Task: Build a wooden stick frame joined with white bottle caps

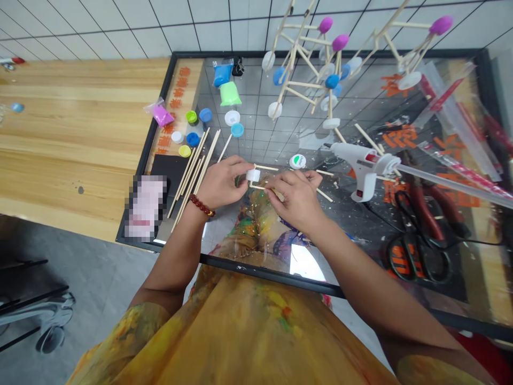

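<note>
My left hand (pixel 224 182) is closed in a pinch at a small white bottle cap (pixel 253 175), thumb and forefinger at its left side. A short wooden stick (pixel 266 168) reaches right from the cap's top edge. My right hand (pixel 296 198) is closed, its fingertips on a second short stick (pixel 257 186) whose left end meets the cap's lower edge. Whether the sticks are glued to the cap cannot be told. More short stick pieces (pixel 325 194) lie just right of my right hand. Behind it rests a white cap with a green mark (pixel 297 161).
Right of my hands is a white glue gun (pixel 366 166), with scissors (pixel 419 259) and red-handled pliers (pixel 427 208) nearer. Stick frames with cap wheels (pixel 298 51) stand at the back. Long sticks (pixel 206 163), loose caps (pixel 193 139) and clay packets (pixel 230 93) lie left and behind.
</note>
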The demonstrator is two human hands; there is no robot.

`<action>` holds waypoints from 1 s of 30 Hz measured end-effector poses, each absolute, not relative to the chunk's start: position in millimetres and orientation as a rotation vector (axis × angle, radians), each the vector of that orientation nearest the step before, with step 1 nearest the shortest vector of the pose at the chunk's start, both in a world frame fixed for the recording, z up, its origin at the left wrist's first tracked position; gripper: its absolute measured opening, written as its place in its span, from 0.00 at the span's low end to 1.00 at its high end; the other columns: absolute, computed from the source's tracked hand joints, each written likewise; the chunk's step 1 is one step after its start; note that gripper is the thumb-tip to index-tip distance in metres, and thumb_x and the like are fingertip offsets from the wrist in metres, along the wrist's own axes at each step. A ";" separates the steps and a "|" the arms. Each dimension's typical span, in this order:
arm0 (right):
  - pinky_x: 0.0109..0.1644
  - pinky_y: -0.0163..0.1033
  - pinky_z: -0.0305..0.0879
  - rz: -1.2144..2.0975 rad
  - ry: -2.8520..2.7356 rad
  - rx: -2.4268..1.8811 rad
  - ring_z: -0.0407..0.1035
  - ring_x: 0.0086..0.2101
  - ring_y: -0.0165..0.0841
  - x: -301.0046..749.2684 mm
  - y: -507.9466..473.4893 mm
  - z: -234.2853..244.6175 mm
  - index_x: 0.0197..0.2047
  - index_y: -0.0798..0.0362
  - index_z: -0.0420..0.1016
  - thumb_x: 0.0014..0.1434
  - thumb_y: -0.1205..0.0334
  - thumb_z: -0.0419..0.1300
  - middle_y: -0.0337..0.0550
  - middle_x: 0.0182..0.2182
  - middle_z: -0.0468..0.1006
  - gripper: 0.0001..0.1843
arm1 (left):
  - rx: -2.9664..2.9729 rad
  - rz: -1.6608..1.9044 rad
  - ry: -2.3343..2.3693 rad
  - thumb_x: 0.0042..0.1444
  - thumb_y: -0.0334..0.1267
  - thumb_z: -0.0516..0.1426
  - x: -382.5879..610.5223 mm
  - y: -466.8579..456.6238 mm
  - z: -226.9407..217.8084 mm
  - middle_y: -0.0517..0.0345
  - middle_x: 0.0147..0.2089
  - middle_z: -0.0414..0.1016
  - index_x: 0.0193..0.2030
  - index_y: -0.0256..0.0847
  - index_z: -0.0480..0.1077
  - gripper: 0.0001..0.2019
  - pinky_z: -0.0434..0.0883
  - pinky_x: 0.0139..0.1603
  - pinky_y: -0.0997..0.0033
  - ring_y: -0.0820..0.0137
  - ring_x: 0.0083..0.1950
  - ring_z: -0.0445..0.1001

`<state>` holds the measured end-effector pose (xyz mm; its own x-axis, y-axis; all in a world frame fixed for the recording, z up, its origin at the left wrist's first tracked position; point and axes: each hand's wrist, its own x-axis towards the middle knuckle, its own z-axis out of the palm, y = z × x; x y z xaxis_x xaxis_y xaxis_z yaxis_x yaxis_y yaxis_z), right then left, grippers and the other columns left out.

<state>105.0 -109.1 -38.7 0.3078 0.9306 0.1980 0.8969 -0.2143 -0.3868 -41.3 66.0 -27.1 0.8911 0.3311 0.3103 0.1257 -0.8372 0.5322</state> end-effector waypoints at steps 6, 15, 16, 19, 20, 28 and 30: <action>0.52 0.51 0.48 0.095 -1.608 -2.174 0.70 0.44 0.44 103.6 -107.6 -39.0 0.40 0.46 0.81 0.70 0.59 0.56 0.45 0.40 0.81 0.11 | 2.560 0.504 0.346 0.56 0.29 0.58 -41.2 65.7 -24.4 0.52 0.50 0.83 0.52 0.41 0.80 0.18 0.79 0.45 0.68 0.68 0.43 0.81; 0.53 0.51 0.49 0.053 -1.638 -2.092 0.70 0.43 0.41 105.0 -109.1 -42.0 0.37 0.46 0.80 0.70 0.61 0.57 0.41 0.39 0.82 0.11 | 2.582 0.514 0.353 0.57 0.30 0.58 -40.8 65.6 -25.2 0.52 0.49 0.83 0.51 0.41 0.81 0.17 0.79 0.45 0.68 0.69 0.41 0.81; 0.53 0.51 0.49 0.051 -1.633 -2.087 0.71 0.43 0.41 105.3 -109.5 -42.7 0.38 0.46 0.80 0.70 0.61 0.57 0.41 0.39 0.82 0.11 | 2.585 0.515 0.355 0.57 0.30 0.58 -40.8 65.6 -25.1 0.52 0.49 0.84 0.51 0.41 0.81 0.17 0.79 0.45 0.67 0.68 0.41 0.81; 0.54 0.51 0.50 0.047 -1.615 -2.069 0.72 0.43 0.41 106.6 -110.9 -44.1 0.39 0.47 0.80 0.69 0.61 0.58 0.41 0.38 0.83 0.10 | 2.591 0.517 0.360 0.57 0.30 0.58 -40.7 65.6 -24.7 0.52 0.48 0.84 0.50 0.41 0.81 0.16 0.79 0.45 0.67 0.68 0.41 0.81; 0.54 0.51 0.50 0.047 -1.609 -2.066 0.72 0.43 0.41 106.9 -111.4 -44.2 0.39 0.47 0.81 0.69 0.62 0.58 0.41 0.38 0.83 0.10 | 2.592 0.516 0.360 0.56 0.30 0.58 -40.6 65.6 -24.7 0.52 0.48 0.84 0.50 0.41 0.81 0.16 0.79 0.45 0.67 0.68 0.41 0.81; 0.53 0.51 0.50 0.033 -1.582 -2.089 0.72 0.43 0.41 106.4 -111.2 -45.2 0.40 0.46 0.82 0.71 0.60 0.57 0.42 0.40 0.84 0.12 | 2.611 0.496 0.365 0.56 0.30 0.58 -40.8 65.2 -22.4 0.52 0.47 0.84 0.48 0.41 0.80 0.14 0.79 0.45 0.66 0.67 0.42 0.82; 0.53 0.52 0.51 0.011 -1.589 -2.072 0.72 0.42 0.41 106.3 -110.7 -46.1 0.40 0.47 0.82 0.71 0.61 0.57 0.43 0.39 0.84 0.12 | 2.620 0.495 0.371 0.56 0.29 0.58 -40.8 64.7 -21.3 0.52 0.47 0.84 0.47 0.41 0.80 0.14 0.79 0.45 0.66 0.67 0.43 0.82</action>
<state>106.3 -110.7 -46.1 0.3100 0.9016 0.3018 0.8975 -0.1727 -0.4058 -40.8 64.7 -21.3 0.8998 0.3346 0.2800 0.1748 -0.8645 0.4712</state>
